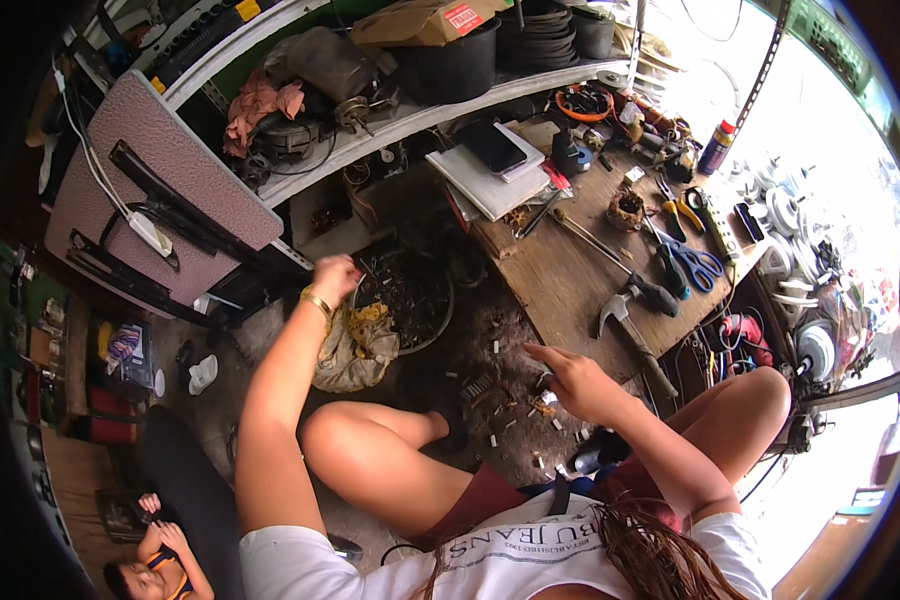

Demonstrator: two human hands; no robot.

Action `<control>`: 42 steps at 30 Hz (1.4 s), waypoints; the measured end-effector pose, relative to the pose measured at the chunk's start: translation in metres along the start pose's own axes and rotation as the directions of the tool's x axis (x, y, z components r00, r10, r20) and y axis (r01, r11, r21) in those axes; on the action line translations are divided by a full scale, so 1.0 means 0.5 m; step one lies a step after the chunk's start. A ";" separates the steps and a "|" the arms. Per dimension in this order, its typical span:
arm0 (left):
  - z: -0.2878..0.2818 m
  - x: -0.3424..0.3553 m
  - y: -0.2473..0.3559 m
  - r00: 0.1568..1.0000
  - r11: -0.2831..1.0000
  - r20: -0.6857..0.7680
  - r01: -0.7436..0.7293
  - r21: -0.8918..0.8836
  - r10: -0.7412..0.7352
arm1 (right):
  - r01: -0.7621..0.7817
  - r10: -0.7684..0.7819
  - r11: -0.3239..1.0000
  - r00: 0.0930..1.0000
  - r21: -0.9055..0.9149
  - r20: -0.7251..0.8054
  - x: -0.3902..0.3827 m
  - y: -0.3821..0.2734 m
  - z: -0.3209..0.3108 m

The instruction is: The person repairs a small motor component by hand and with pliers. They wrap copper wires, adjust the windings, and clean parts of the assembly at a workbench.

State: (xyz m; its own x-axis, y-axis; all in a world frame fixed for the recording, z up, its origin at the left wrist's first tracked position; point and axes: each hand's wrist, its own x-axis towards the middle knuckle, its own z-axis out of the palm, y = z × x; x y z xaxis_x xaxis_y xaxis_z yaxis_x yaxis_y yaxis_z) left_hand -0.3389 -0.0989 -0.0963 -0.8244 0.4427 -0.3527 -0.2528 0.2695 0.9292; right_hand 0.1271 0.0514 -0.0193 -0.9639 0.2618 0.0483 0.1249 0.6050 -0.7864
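Observation:
My left hand (336,279) is closed in a pinch at the rim of a round bucket (448,318) that holds dark scrap bits. Whatever lies between its fingertips is too small to make out. A crumpled, yellow-stained cloth sack (355,350) leans against the bucket, below my left wrist. My right hand (582,386) hovers over the floor between my knees. Its index finger points left while the other fingers curl under; what they hold is hidden. Small white pieces (557,424) and metal bits lie scattered on the dark floor beneath it.
A wooden bench (540,270) at the right bears a hammer (620,320), blue-handled scissors (695,268), yellow-handled pliers (682,210) and a spray can (716,148). A shelf (370,130) with motors runs behind. Another person (155,570) is at the lower left.

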 end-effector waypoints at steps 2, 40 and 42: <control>-0.070 0.081 0.074 0.989 0.984 0.003 -0.150 -0.101 0.151 | -0.045 0.046 0.997 0.999 0.065 -0.010 -0.012 -0.011 -0.031; 0.356 -0.296 -0.098 0.492 0.351 0.862 -0.833 0.427 0.121 | -0.326 0.427 0.291 0.886 0.899 0.183 -0.057 0.054 -0.057; 0.350 -0.382 0.013 0.399 0.279 0.878 -0.903 0.326 0.265 | -0.333 0.451 0.537 0.890 0.775 0.070 -0.049 0.048 -0.031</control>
State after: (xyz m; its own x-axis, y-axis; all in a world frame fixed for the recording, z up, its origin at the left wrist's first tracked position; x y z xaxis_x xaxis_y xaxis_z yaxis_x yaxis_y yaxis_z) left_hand -0.0943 -0.0321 -0.0422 0.0489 0.9988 0.0084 0.8394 -0.0457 0.5416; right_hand 0.1572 0.0712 -0.0300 -0.8175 0.4537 -0.3548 0.2056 -0.3455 -0.9156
